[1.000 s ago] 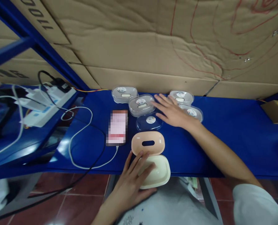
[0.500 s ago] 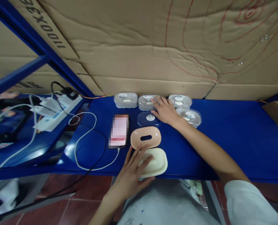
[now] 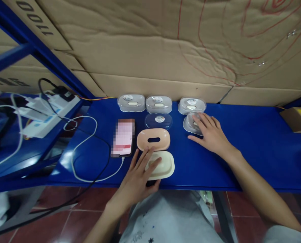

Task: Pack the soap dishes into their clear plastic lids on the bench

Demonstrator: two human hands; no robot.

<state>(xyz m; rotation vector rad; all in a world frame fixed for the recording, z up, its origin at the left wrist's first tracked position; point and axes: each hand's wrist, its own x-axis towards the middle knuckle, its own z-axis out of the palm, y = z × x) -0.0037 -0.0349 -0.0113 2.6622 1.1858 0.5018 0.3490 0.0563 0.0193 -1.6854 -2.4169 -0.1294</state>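
Fingers first: left hand is splayed over the cream tray, thumb down by its near side, and I can't tell from here whether that's a real pinch or just resting. Right hand is spread loosely over the clear-topped box on the right, fingers across the lid and thumb out to the side — I don't see it clamped around anything.

What worries me is the cream tray: it sits close to the front edge of the blue shelf, so a careless drag toward the body could tip it off. The peach tray is right up against its far side, so a shove forward would push that into the clear lid behind. On the right, a clumsy grab could skid that box into the back-right box, which is just behind it.

Clutter-wise, the back-left box and back-middle box stand in line near the cardboard wall. Phone lies just left of the trays, with a white cable looping off it — an elbow or wrist catching that loop would yank the phone.
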